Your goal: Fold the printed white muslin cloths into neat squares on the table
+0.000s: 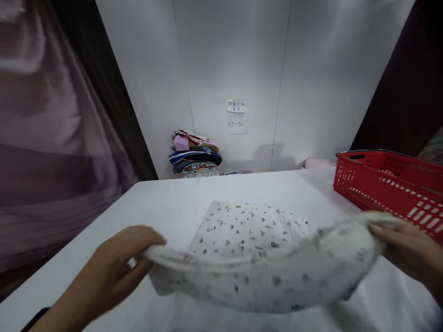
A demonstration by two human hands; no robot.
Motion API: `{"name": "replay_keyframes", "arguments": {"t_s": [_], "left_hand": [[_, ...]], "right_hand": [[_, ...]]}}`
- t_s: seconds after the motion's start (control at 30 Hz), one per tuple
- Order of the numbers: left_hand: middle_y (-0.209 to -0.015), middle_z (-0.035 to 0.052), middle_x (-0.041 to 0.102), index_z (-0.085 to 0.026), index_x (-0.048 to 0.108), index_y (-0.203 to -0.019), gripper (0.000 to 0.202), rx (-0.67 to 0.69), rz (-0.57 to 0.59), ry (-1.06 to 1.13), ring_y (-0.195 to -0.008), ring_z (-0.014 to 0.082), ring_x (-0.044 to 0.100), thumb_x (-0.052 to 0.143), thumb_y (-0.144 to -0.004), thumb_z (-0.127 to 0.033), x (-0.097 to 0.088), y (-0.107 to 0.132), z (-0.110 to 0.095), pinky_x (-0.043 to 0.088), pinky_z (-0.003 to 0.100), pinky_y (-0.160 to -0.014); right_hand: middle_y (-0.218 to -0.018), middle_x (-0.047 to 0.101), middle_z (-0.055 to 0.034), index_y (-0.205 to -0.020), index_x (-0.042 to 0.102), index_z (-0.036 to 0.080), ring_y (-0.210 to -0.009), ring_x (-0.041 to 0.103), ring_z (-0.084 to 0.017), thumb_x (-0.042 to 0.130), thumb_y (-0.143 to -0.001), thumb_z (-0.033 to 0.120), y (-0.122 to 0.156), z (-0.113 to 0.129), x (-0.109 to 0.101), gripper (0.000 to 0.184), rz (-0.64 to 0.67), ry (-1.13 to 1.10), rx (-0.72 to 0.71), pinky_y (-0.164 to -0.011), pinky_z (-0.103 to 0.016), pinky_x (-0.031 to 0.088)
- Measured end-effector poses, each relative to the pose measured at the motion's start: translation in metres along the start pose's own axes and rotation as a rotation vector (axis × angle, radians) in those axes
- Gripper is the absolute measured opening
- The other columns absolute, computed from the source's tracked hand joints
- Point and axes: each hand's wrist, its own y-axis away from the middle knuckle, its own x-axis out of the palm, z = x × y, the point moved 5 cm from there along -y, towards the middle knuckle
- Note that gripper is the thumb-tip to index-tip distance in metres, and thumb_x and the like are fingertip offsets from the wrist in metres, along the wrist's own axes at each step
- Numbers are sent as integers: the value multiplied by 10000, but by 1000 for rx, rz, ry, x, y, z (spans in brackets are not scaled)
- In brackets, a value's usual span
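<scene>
Hands (119,265) (408,246) pinch closed on opposite ends of soft, sagging printed cloth (256,286) over a smooth table (166,203).

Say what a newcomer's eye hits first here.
First, the printed cloth, sagging between the left hand and right hand in the foreground. Next, the red basket at the right of the table. Then the fabric stack beyond the far edge, left of centre.

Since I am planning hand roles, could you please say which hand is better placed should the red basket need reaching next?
Probably the right hand: the red basket stands on that side, nearer to it than to the left hand. Both hands grip the patterned cloth, so it would need releasing first.
</scene>
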Motion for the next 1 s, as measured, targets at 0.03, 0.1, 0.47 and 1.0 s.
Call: {"name": "replay_keyframes", "arguments": {"t_s": [0.03,0.1,0.47,1.0], "left_hand": [[-814,-31,684,-269,658,-783,226,-41,122,16,-764,183,605,461,-721,-361,16,-24,2,475,272,-678],[-744,-9,664,-209,648,-805,270,-175,247,21,-699,171,589,403,-727,-291,38,-78,11,442,247,-624],[-1099,124,535,198,490,-1043,671,-226,-356,-484,-1147,377,431,75,-826,-282,-93,-314,-21,332,446,-826],[-884,-6,657,-240,591,-819,259,262,49,-226,-895,189,583,453,-677,-73,114,-25,-41,308,450,-989]], "right_hand": [[-759,701,-152,-788,723,239,-628,672,-247,633,-714,543,-22,-5,15,326,113,-113,104,-498,-326,530],[-838,703,-139,-825,705,194,-695,675,-235,674,-720,462,-72,-7,41,290,207,-273,231,-564,-326,551],[-1224,573,-97,-805,618,-20,-884,597,-49,246,-844,356,-308,161,-22,531,-225,-363,-200,-725,-213,389],[-1004,693,-83,-912,696,208,-960,624,-294,668,-681,467,-47,-83,41,349,426,28,96,-884,-426,478]]}}
